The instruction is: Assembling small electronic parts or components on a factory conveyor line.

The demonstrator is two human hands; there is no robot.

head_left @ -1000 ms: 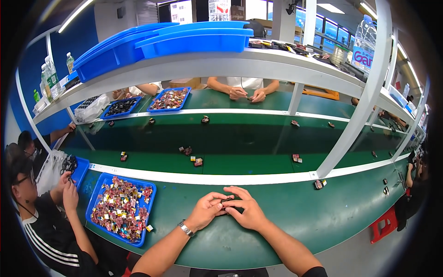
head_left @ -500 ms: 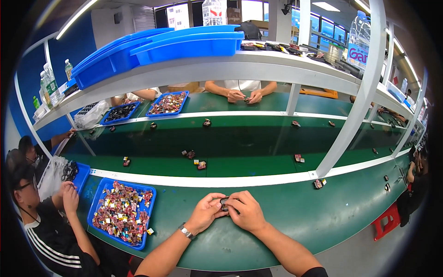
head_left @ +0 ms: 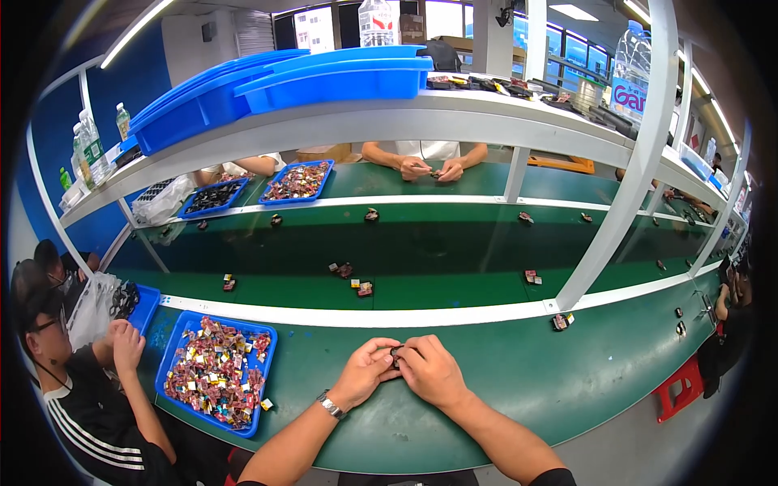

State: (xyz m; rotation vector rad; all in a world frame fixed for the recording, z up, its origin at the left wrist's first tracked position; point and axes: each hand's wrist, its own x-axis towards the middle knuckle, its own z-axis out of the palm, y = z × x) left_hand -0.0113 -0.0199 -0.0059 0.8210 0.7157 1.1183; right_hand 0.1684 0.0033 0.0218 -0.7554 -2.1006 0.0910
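Observation:
Over the green worktop [head_left: 519, 381], my left hand [head_left: 365, 373] and my right hand [head_left: 429, 368] meet around a small dark part [head_left: 397, 356]. Fingers of both hands are closed on it, and they cover most of it, so its exact kind cannot be made out. On my left wrist sits a metal-band watch [head_left: 331, 404]. To the left of my hands stands a blue tray [head_left: 271, 356] heaped with small red, white and yellow pieces [head_left: 215, 368].
A white rail [head_left: 421, 317] separates my worktop from a green conveyor belt [head_left: 454, 287] carrying scattered small assemblies [head_left: 361, 287]. One assembly [head_left: 561, 322] lies by the shelf post [head_left: 620, 194]. Blue trays [head_left: 340, 81] rest on the shelf overhead. A co-worker [head_left: 97, 389] sits close at left.
The small assemblies on the belt have shifted slightly to the right. My right fingers have closed further over the dark part, hiding more of it.

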